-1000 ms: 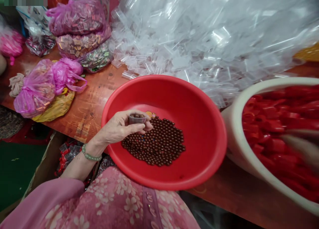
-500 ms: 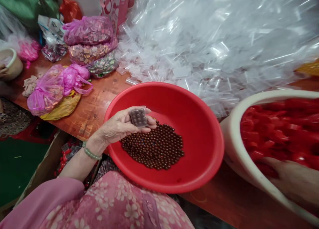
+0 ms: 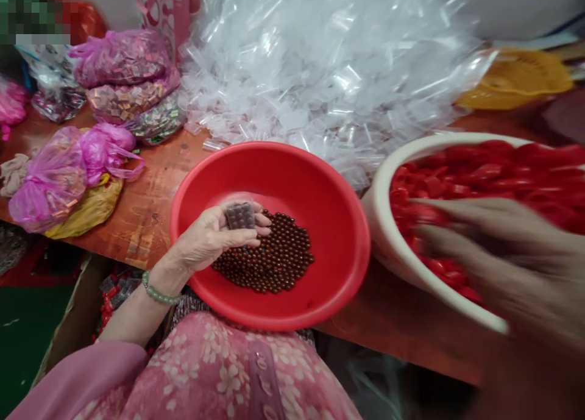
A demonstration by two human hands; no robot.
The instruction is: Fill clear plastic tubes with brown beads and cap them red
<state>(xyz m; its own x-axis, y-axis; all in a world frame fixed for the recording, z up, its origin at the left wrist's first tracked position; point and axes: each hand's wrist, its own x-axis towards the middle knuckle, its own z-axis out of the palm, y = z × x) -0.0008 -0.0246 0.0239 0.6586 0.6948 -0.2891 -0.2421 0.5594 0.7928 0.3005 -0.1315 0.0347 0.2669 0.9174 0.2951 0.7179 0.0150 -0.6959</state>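
Observation:
My left hand point(image 3: 208, 237) is closed on a small clear plastic box point(image 3: 241, 216) packed with round dark brown balls, held above the red basin point(image 3: 340, 237). A heap of loose, shiny brown balls point(image 3: 286, 258) lies in that basin, just beyond my fingertips. On the right, my right hand point(image 3: 516, 261) is smeared by motion over the white tub point(image 3: 386, 182). Its thumb and fingers appear pinched around a red plastic piece point(image 3: 428, 214). Many more red plastic pieces point(image 3: 489, 170) fill the tub; their exact shape is hard to make out.
Behind the basin rises a big heap of clear plastic pieces point(image 3: 292, 85). Pink bags point(image 3: 48, 179) of small goods sit on the wooden table point(image 3: 155, 194) at left. A yellow basket point(image 3: 521, 81) stands at back right. Below the table, a carton point(image 3: 73, 322) holds red-and-clear items.
My right hand has risen from deep among the red pieces toward the tub's near-left side, a red piece at its fingertips. My left hand still holds the box. The view has swung right.

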